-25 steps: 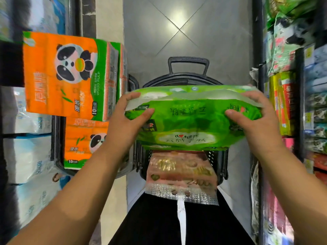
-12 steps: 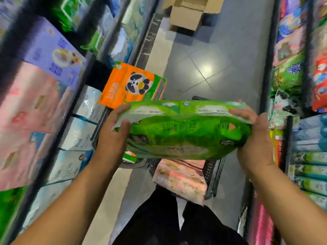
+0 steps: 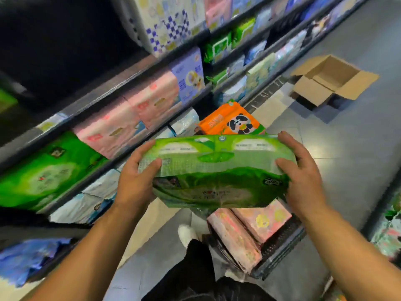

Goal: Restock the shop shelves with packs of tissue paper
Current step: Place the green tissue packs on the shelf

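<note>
A green tissue pack (image 3: pixel 217 170) is held level in front of me, above the aisle floor. My left hand (image 3: pixel 135 181) grips its left end, thumb on top and fingers round the far edge. Its right end is gripped the same way by my right hand (image 3: pixel 301 177). The left shelves (image 3: pixel 121 83) run diagonally and hold green packs (image 3: pixel 45 172), pink packs (image 3: pixel 130 118) and white packs (image 3: pixel 86 198). A dark gap (image 3: pixel 54 51) shows on the upper shelf. Below the pack, a black basket (image 3: pixel 280 250) holds pink tissue packs (image 3: pixel 258 222).
An orange panda pack (image 3: pixel 230 122) stands beyond the held pack beside the lower shelf. An open cardboard box (image 3: pixel 329 81) lies on the grey floor farther down the aisle. More goods (image 3: pixel 388 227) line the right edge. My dark trousers and a white shoe (image 3: pixel 186 233) show below.
The view has swung left and up toward the left shelves. The green pack stays in both hands and has tilted so its top face shows more.
</note>
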Demonstrator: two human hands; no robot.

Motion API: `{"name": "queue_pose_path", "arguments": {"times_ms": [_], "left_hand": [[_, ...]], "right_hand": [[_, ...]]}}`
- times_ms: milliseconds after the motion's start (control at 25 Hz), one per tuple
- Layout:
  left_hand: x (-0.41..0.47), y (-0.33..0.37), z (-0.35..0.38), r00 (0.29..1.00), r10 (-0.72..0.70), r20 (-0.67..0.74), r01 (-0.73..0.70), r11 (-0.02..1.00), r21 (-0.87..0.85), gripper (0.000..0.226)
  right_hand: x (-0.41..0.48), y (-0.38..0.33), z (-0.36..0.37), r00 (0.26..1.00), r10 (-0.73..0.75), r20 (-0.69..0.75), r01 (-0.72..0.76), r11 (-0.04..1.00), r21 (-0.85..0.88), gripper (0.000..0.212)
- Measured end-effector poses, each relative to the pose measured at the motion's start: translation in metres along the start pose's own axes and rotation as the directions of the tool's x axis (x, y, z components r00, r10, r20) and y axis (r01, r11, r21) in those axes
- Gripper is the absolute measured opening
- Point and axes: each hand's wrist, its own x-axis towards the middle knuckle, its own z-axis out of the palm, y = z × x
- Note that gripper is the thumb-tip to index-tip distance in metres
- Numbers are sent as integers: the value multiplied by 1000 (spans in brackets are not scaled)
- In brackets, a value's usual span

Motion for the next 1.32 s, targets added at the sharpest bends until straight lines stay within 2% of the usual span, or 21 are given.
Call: {"name": "queue_pose_path", "arguments": {"times_ms": [120, 320, 600, 720, 800, 920, 1000, 1120, 1200, 1320], "left_hand": [[-22, 26, -44, 988, 49, -144, -52, 999, -12, 37], [-33, 60, -134, 922, 260, -286, -199, 954, 223, 40], [-59, 124, -257, 783, 488, -385, -317, 847, 428, 46], [-67, 150, -306, 720, 563, -406, -340, 796, 501, 49], [-73, 168, -340, 663, 599, -448, -366, 782, 504, 50], [-83, 195, -388, 572, 672, -470, -461, 738, 492, 50], [-88, 209, -411, 513, 715, -475, -507, 699, 503, 50], [-97, 229, -445, 422, 763, -490, -580, 643, 500, 50], [-102, 242, -461, 380, 794, -475, -611, 601, 515, 50], [-106, 260, -481, 324, 823, -466, -620, 557, 553, 49]], "right_hand": [[-2, -21, 46, 987, -65, 144, 73, 996, -52, 47], [-8, -62, 134, 925, -207, 319, 259, 957, -130, 46], [-25, -128, 265, 785, -378, 490, 398, 915, 69, 52], [-39, -163, 315, 722, -461, 517, 482, 870, 103, 59], [-52, -188, 348, 666, -528, 527, 564, 819, 107, 56], [-70, -217, 395, 561, -649, 514, 684, 713, 154, 57], [-79, -231, 420, 507, -701, 502, 717, 666, 207, 57], [-91, -252, 454, 383, -785, 487, 785, 554, 277, 54], [-99, -263, 474, 302, -837, 457, 821, 472, 321, 53], [-104, -279, 502, 220, -886, 408, 868, 369, 332, 52]]}}
